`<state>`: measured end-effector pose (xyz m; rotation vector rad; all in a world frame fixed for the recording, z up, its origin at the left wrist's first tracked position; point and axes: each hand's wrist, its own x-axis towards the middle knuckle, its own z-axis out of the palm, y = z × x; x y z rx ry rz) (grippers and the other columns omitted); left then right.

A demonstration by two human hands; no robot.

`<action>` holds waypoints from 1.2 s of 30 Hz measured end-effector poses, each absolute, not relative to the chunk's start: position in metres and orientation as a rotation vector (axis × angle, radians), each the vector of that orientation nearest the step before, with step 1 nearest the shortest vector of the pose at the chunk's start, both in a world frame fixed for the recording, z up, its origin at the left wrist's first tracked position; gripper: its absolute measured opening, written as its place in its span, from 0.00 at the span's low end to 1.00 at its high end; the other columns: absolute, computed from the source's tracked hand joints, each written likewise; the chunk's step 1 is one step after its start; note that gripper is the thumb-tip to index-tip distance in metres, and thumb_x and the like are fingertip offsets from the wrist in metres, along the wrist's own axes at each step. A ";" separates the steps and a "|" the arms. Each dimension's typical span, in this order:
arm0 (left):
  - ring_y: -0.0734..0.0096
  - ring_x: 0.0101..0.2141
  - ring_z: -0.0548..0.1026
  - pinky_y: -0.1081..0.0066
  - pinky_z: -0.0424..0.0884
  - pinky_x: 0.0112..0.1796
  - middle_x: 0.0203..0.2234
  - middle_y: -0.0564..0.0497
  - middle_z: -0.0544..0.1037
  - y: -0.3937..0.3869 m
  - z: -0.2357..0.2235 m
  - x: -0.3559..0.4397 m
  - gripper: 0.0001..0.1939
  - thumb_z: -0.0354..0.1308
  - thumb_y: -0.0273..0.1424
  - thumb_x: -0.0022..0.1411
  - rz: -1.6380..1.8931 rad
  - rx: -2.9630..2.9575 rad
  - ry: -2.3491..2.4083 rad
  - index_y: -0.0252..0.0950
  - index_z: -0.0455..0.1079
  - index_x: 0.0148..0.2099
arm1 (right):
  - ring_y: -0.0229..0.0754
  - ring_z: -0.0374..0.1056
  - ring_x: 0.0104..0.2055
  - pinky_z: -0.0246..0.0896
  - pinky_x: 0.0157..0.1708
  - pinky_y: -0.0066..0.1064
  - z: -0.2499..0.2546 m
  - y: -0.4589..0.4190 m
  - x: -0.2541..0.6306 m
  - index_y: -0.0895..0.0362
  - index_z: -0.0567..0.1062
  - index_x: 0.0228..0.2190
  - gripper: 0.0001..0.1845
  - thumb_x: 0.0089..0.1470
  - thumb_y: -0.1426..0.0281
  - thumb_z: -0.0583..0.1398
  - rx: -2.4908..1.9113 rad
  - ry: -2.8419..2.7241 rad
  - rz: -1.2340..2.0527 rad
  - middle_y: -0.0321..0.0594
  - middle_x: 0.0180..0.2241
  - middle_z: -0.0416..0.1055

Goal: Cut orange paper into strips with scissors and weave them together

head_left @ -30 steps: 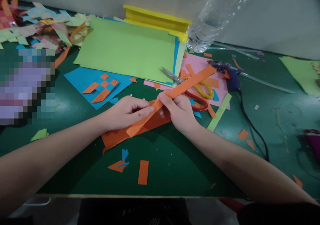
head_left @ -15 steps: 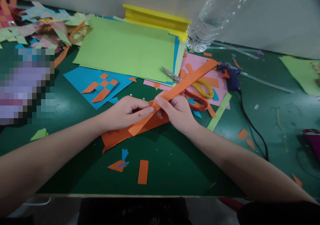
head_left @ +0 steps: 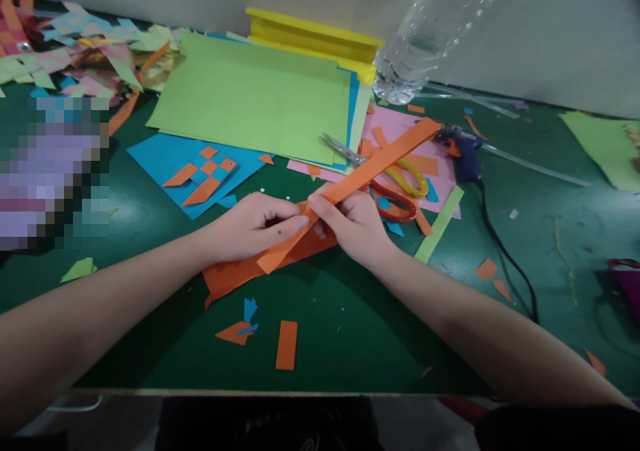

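Observation:
Both my hands pinch one long orange paper strip (head_left: 385, 159) over the middle of the green table (head_left: 350, 331). My left hand (head_left: 250, 227) grips it near its lower end, fingers closed. My right hand (head_left: 357, 227) holds it just to the right, and the strip runs up and to the right from there over the scissors (head_left: 400, 184). Under my hands lies a larger piece of orange paper (head_left: 235, 274), partly hidden by them.
A stack of green and blue sheets (head_left: 255, 97) lies behind, with a yellow box (head_left: 313, 37) and a clear plastic bottle (head_left: 425, 31). A woven orange-and-blue piece (head_left: 203, 174) rests at left. A blue glue gun (head_left: 463, 151) with cord lies at right. Paper scraps (head_left: 287, 344) dot the near edge.
The far end of the orange strip has slid up and to the right. My right hand has shifted slightly left along the strip; my left hand stays put.

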<state>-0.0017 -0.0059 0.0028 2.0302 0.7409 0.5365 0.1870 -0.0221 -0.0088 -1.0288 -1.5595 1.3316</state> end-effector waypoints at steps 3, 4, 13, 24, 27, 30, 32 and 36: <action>0.79 0.18 0.52 0.75 0.49 0.20 0.17 0.59 0.50 -0.006 0.003 -0.002 0.21 0.47 0.35 0.67 0.535 2.031 0.753 0.37 0.48 0.22 | 0.28 0.63 0.19 0.58 0.19 0.22 -0.007 -0.022 0.187 0.58 0.71 0.24 0.15 0.58 0.62 0.60 -1.040 -1.565 1.317 0.30 0.18 0.67; 0.79 0.18 0.52 0.74 0.49 0.20 0.17 0.59 0.50 -0.007 0.004 -0.002 0.21 0.47 0.35 0.67 0.533 2.032 0.755 0.37 0.48 0.22 | 0.28 0.63 0.19 0.57 0.18 0.21 -0.007 -0.022 0.187 0.58 0.71 0.24 0.14 0.58 0.63 0.59 -1.042 -1.568 1.314 0.30 0.18 0.67; 0.79 0.18 0.52 0.74 0.49 0.20 0.16 0.58 0.50 -0.007 0.005 -0.002 0.21 0.47 0.35 0.67 0.508 2.022 0.773 0.37 0.47 0.22 | 0.29 0.62 0.19 0.56 0.18 0.22 -0.005 -0.023 0.186 0.57 0.71 0.24 0.13 0.58 0.64 0.59 -1.061 -1.592 1.307 0.30 0.18 0.66; 0.79 0.19 0.51 0.74 0.49 0.20 0.17 0.58 0.50 -0.007 0.003 -0.003 0.21 0.47 0.35 0.67 0.510 2.012 0.763 0.37 0.48 0.22 | 0.29 0.61 0.18 0.56 0.19 0.23 -0.005 -0.023 0.185 0.57 0.71 0.24 0.13 0.56 0.63 0.61 -1.079 -1.587 1.305 0.29 0.17 0.66; 0.79 0.19 0.52 0.74 0.49 0.20 0.17 0.58 0.50 -0.007 0.003 -0.002 0.21 0.47 0.36 0.67 0.514 2.005 0.765 0.37 0.48 0.22 | 0.29 0.61 0.18 0.57 0.19 0.23 -0.005 -0.023 0.185 0.57 0.71 0.23 0.16 0.55 0.59 0.63 -1.076 -1.563 1.313 0.29 0.16 0.66; 0.78 0.19 0.53 0.74 0.50 0.20 0.17 0.58 0.50 -0.007 0.005 -0.002 0.21 0.47 0.36 0.67 0.522 1.996 0.780 0.37 0.49 0.22 | 0.29 0.60 0.17 0.57 0.18 0.24 -0.008 -0.022 0.185 0.57 0.72 0.24 0.16 0.56 0.58 0.61 -1.077 -1.464 1.320 0.29 0.16 0.65; 0.78 0.19 0.54 0.75 0.51 0.20 0.17 0.58 0.52 -0.006 0.005 -0.002 0.22 0.46 0.37 0.68 0.530 1.989 0.796 0.37 0.51 0.22 | 0.29 0.59 0.17 0.55 0.17 0.24 -0.012 -0.021 0.185 0.56 0.72 0.25 0.15 0.57 0.59 0.61 -1.060 -1.354 1.338 0.29 0.16 0.65; 0.79 0.19 0.59 0.76 0.55 0.21 0.16 0.57 0.60 -0.006 0.004 -0.003 0.22 0.46 0.39 0.68 0.517 1.980 0.829 0.36 0.57 0.22 | 0.29 0.57 0.16 0.53 0.16 0.25 -0.019 -0.019 0.186 0.55 0.70 0.23 0.17 0.57 0.58 0.61 -1.053 -1.218 1.346 0.28 0.16 0.63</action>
